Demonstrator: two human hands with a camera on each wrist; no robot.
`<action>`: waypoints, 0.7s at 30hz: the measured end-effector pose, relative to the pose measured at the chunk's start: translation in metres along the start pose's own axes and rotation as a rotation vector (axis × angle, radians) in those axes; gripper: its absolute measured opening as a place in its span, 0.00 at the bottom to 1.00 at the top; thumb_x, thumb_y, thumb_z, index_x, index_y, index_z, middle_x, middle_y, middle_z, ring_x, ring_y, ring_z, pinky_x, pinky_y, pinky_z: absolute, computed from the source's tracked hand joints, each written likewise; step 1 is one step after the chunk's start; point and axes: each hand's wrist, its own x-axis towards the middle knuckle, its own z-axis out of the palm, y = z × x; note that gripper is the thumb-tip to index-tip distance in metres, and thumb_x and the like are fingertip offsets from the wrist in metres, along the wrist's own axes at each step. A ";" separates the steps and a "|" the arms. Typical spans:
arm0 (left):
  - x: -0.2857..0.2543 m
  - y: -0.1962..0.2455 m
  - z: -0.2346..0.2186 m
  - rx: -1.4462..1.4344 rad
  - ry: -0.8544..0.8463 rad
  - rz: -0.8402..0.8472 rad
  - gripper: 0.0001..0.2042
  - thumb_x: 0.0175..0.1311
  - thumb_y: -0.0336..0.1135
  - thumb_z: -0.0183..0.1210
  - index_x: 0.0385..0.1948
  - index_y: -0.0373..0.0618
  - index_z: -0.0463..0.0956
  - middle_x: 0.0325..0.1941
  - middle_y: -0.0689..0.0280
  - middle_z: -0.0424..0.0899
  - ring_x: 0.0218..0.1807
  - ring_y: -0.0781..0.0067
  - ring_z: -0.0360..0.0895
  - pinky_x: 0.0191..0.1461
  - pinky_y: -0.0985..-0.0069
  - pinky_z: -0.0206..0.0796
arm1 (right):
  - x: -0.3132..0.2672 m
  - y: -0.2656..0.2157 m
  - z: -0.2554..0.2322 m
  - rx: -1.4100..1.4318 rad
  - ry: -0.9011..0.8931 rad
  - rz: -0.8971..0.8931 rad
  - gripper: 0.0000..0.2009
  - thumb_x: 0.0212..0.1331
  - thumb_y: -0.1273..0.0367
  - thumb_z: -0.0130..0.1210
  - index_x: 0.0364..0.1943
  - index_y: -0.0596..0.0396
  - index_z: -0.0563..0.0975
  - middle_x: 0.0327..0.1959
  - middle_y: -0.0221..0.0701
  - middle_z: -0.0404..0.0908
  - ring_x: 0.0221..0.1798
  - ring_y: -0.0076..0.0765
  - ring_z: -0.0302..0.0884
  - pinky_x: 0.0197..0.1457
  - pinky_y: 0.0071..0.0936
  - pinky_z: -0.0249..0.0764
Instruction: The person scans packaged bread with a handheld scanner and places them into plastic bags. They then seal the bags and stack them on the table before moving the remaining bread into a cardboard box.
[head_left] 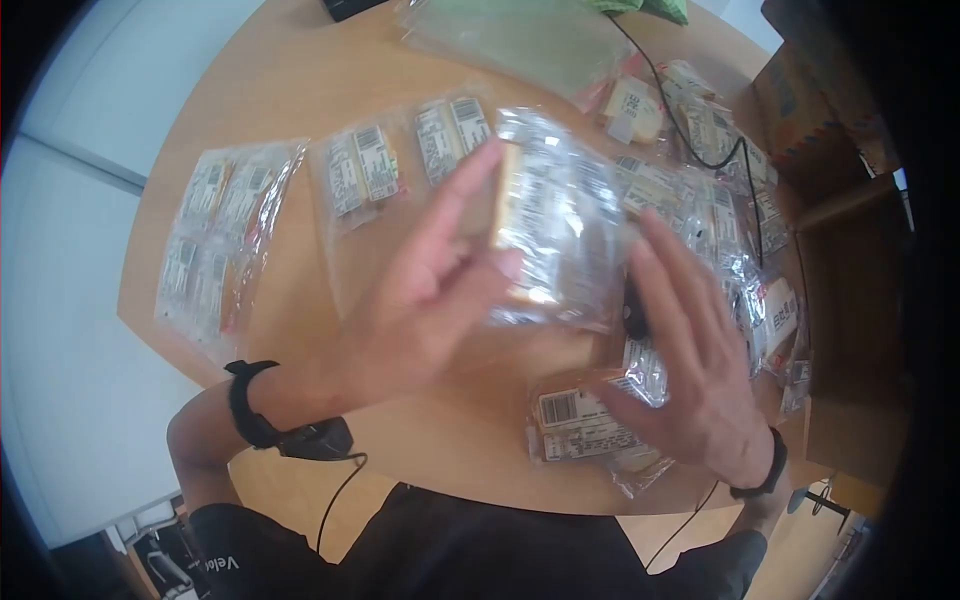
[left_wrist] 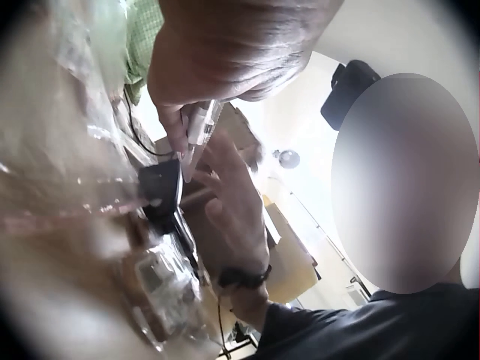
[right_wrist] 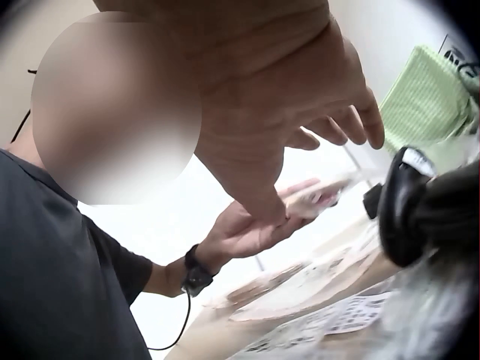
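My left hand pinches a clear plastic packet along its left edge, thumb in front. The packet is raised over the table, blurred and shiny, with a white label and a tan edge showing inside. My right hand stands close to the packet's right side, fingers extended and apart from one another. In the right wrist view, the right thumb overlaps the left hand. Below the right hand lies a labelled packet with a barcode. A black handheld scanner stands beside the hands, mostly hidden in the head view.
At the left lies a bag of several labelled packs. Two barcoded pairs sit in clear plastic at centre back. A heap of wrapped packets covers the right side, beside an open cardboard box. A black cable crosses the heap.
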 end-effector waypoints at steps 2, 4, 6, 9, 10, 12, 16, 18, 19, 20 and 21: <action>-0.007 -0.005 0.014 -0.119 -0.058 0.056 0.35 0.81 0.29 0.51 0.84 0.44 0.43 0.77 0.57 0.70 0.68 0.65 0.78 0.69 0.68 0.73 | 0.018 -0.010 0.012 -0.034 0.031 -0.081 0.45 0.46 0.78 0.69 0.76 0.67 0.64 0.77 0.59 0.64 0.76 0.66 0.69 0.76 0.53 0.70; -0.014 -0.011 0.014 -0.240 -0.092 0.146 0.35 0.81 0.30 0.53 0.84 0.44 0.46 0.76 0.58 0.71 0.67 0.64 0.79 0.66 0.68 0.74 | 0.030 0.000 0.030 -0.212 0.226 -0.238 0.34 0.53 0.80 0.63 0.70 0.70 0.71 0.67 0.58 0.77 0.68 0.66 0.79 0.69 0.47 0.79; -0.014 -0.014 -0.011 0.059 -0.091 0.220 0.34 0.79 0.32 0.58 0.82 0.43 0.52 0.76 0.59 0.71 0.67 0.63 0.78 0.64 0.67 0.74 | 0.028 0.007 0.025 -0.218 0.246 -0.284 0.30 0.57 0.78 0.63 0.68 0.67 0.74 0.64 0.54 0.82 0.63 0.61 0.83 0.61 0.43 0.82; -0.024 -0.024 -0.055 0.749 -0.087 0.283 0.26 0.70 0.33 0.68 0.68 0.40 0.71 0.66 0.59 0.79 0.63 0.59 0.80 0.61 0.65 0.73 | 0.012 0.013 0.025 -0.171 0.266 -0.359 0.23 0.64 0.74 0.63 0.64 0.63 0.78 0.59 0.47 0.87 0.60 0.51 0.88 0.50 0.34 0.84; -0.028 -0.028 -0.057 0.994 -0.096 0.284 0.21 0.67 0.32 0.69 0.60 0.40 0.75 0.59 0.59 0.80 0.58 0.57 0.81 0.58 0.64 0.74 | 0.003 0.008 0.022 -0.162 0.180 -0.426 0.23 0.65 0.72 0.64 0.64 0.62 0.78 0.59 0.46 0.87 0.60 0.50 0.88 0.49 0.30 0.83; -0.035 -0.042 -0.061 1.236 -0.098 0.280 0.17 0.64 0.30 0.70 0.52 0.40 0.78 0.51 0.58 0.81 0.52 0.55 0.81 0.55 0.64 0.74 | -0.008 0.003 0.027 -0.217 0.086 -0.580 0.21 0.70 0.65 0.62 0.63 0.59 0.77 0.59 0.44 0.87 0.60 0.48 0.88 0.44 0.23 0.79; -0.039 -0.059 -0.067 1.189 -0.083 0.296 0.10 0.62 0.27 0.69 0.42 0.38 0.78 0.39 0.57 0.78 0.42 0.54 0.79 0.48 0.64 0.75 | -0.013 -0.015 0.026 -0.149 -0.037 -0.640 0.20 0.74 0.62 0.57 0.63 0.58 0.76 0.61 0.44 0.86 0.60 0.48 0.88 0.42 0.24 0.79; -0.040 -0.058 -0.065 1.175 -0.079 0.305 0.09 0.63 0.26 0.68 0.40 0.37 0.78 0.39 0.57 0.78 0.41 0.56 0.80 0.46 0.65 0.75 | -0.014 -0.020 0.029 -0.109 -0.075 -0.691 0.20 0.75 0.61 0.55 0.63 0.58 0.76 0.61 0.44 0.86 0.60 0.48 0.88 0.41 0.24 0.78; -0.042 -0.056 -0.064 1.141 -0.034 0.314 0.08 0.64 0.25 0.67 0.40 0.37 0.78 0.38 0.58 0.78 0.40 0.57 0.80 0.44 0.66 0.75 | -0.014 -0.022 0.030 -0.096 -0.087 -0.735 0.20 0.75 0.62 0.55 0.63 0.59 0.76 0.61 0.44 0.86 0.60 0.49 0.88 0.41 0.24 0.79; -0.044 -0.053 -0.062 1.104 0.010 0.321 0.07 0.65 0.24 0.66 0.39 0.37 0.77 0.37 0.58 0.78 0.39 0.59 0.79 0.43 0.68 0.75 | -0.016 -0.022 0.036 -0.074 -0.075 -0.750 0.20 0.73 0.62 0.55 0.62 0.61 0.77 0.61 0.45 0.86 0.59 0.50 0.88 0.40 0.24 0.78; -0.046 -0.046 -0.060 1.108 0.012 0.321 0.07 0.65 0.24 0.66 0.39 0.37 0.77 0.37 0.58 0.78 0.39 0.59 0.79 0.43 0.68 0.75 | -0.013 -0.024 0.038 -0.074 -0.071 -0.752 0.20 0.73 0.62 0.55 0.62 0.61 0.77 0.61 0.45 0.86 0.59 0.50 0.88 0.40 0.24 0.78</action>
